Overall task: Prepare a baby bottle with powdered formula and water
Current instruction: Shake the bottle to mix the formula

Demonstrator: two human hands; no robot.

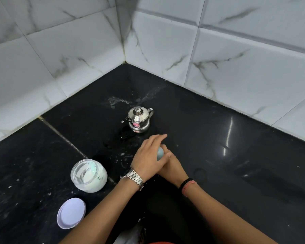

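Capping bottle [160, 153] at surface [218, 138] centre | right hand [173, 166] grip curled round body, left hand [149, 155] fingers straight over top | I advise steadying base, twisting squarely | open formula jar [88, 175] at 8 o'clock.

Steel pot [139, 120] sticker: red, print unreadable

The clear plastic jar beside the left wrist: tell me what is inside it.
The clear plastic jar stands open and holds white powder, which coats its walls. Its round white lid lies apart on the black countertop. No scoop shows; one buried in powder would be hidden.
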